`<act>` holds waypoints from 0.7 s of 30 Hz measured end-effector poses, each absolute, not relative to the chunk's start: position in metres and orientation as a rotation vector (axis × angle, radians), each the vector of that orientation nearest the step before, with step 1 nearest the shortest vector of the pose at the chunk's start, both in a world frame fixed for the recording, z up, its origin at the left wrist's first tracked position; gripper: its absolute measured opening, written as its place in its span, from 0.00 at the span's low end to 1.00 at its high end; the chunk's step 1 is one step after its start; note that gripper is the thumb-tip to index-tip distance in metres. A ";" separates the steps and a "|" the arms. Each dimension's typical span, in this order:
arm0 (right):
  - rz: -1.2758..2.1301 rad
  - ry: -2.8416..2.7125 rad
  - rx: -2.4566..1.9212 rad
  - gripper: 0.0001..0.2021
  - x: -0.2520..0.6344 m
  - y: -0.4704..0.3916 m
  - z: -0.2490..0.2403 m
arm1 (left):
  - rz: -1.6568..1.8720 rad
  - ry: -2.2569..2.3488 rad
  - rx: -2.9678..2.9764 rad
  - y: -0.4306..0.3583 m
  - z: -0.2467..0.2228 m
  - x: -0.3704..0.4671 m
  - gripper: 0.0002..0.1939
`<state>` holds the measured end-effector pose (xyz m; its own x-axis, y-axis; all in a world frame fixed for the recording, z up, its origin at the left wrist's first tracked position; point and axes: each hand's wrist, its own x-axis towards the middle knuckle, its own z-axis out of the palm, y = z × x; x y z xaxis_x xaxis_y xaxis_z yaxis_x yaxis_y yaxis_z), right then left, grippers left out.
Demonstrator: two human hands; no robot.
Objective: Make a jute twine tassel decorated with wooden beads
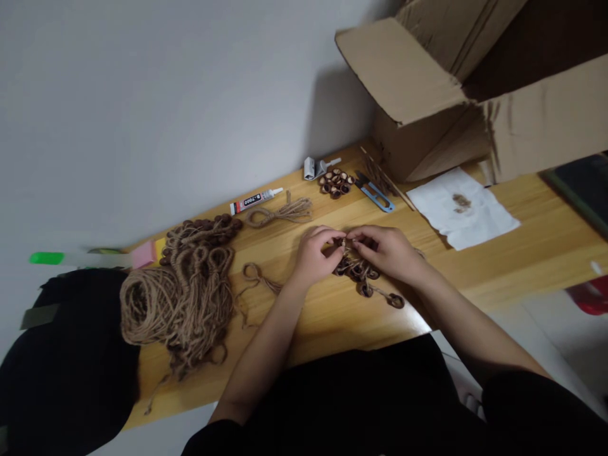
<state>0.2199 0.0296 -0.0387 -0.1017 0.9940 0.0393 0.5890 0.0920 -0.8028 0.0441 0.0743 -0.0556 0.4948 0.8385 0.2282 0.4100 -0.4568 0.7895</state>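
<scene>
I pinch, left hand point(315, 254) and right hand point(390, 251) nearly touching, at the corded brown rings point(356, 272) on the table point(513, 253); light, even fingertip tension should serve best, though which strand is unclear

the slim white tube point(253, 201) with a black and red label and pointed white nozzle reads "b-7000"; its smaller print cannot be made out.

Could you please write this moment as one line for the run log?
left hand: at corded brown pieces | right hand: same pieces, close to left | exact grip: unclear | beyond: blue-handled snips, white tissue
</scene>
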 end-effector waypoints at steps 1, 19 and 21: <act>0.849 -1.753 -1.558 0.10 0.220 0.030 -0.038 | 0.814 1.018 2.069 0.074 -0.055 0.044 0.10; 0.779 -1.721 -1.607 0.08 0.222 0.029 -0.038 | 0.870 1.059 1.892 0.078 -0.060 0.047 0.05; 0.771 -1.736 -1.603 0.08 0.222 0.029 -0.039 | 0.897 1.075 1.736 0.081 -0.057 0.047 0.05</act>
